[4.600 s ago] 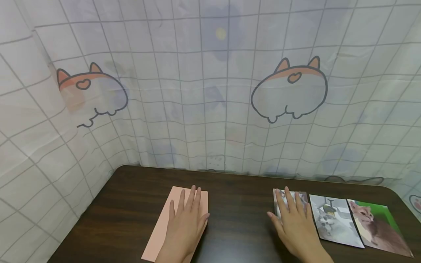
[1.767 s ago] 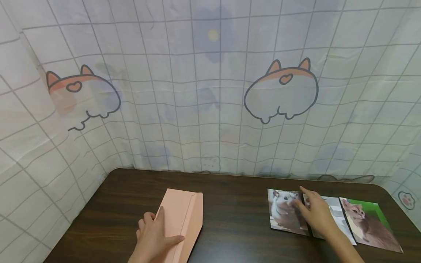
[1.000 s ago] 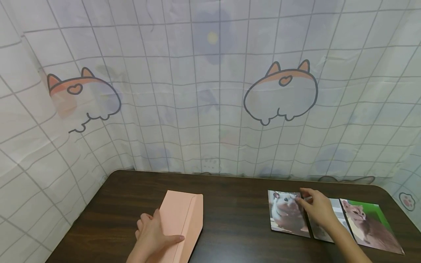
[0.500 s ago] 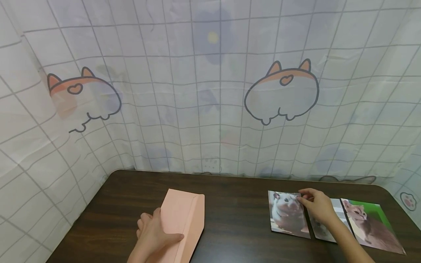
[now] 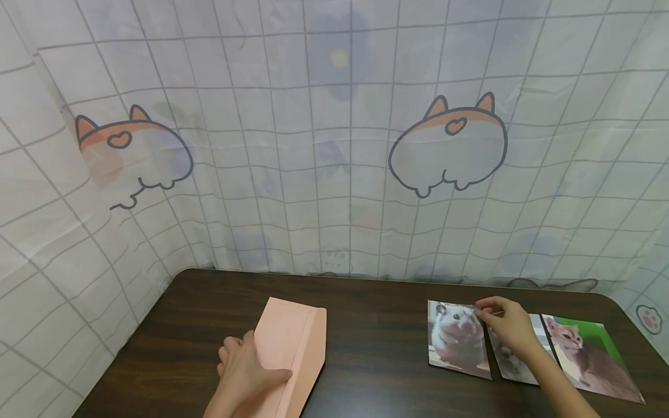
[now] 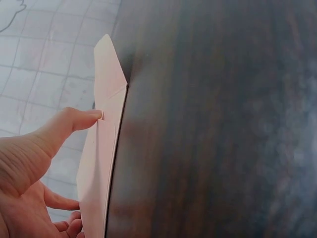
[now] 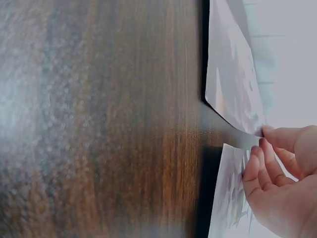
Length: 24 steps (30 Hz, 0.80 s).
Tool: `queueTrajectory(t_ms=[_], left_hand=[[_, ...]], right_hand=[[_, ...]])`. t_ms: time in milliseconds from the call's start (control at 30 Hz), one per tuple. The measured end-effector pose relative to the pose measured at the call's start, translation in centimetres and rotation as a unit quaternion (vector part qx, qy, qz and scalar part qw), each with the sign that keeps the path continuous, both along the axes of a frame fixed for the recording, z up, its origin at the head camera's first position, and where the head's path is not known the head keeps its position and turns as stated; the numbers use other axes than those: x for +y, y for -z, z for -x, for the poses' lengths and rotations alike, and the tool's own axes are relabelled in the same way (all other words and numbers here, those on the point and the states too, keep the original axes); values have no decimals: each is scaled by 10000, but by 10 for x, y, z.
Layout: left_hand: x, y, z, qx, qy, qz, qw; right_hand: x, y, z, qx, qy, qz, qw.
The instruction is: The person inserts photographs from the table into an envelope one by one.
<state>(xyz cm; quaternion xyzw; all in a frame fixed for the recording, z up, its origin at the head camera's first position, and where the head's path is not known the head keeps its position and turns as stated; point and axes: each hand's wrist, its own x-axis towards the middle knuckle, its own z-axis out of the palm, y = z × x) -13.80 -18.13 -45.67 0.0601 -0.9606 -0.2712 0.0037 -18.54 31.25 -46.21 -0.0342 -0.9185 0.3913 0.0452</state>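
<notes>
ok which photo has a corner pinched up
The hamster photo, leftmost: the right grip pinches its far right corner, bending it up. The middle photo is partly hidden by that grip; the brown cat photo lies untouched.

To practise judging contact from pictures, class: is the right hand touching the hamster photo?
Touching. The right wrist view shows it: the right hand pinches a corner of the hamster photo, its thumb tip against the paper.
</notes>
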Motion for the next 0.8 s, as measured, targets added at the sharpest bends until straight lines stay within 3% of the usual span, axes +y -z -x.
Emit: queueTrajectory(t_ms=[367, 800], left_hand=[[0, -1, -2, 134, -38, -195, 9997], [-1, -1, -4, 304, 7, -215, 9993]], right_hand=[[0, -4, -5, -269, -43, 788, 9965], [2, -7, -9, -339, -26, 1235, 9918]])
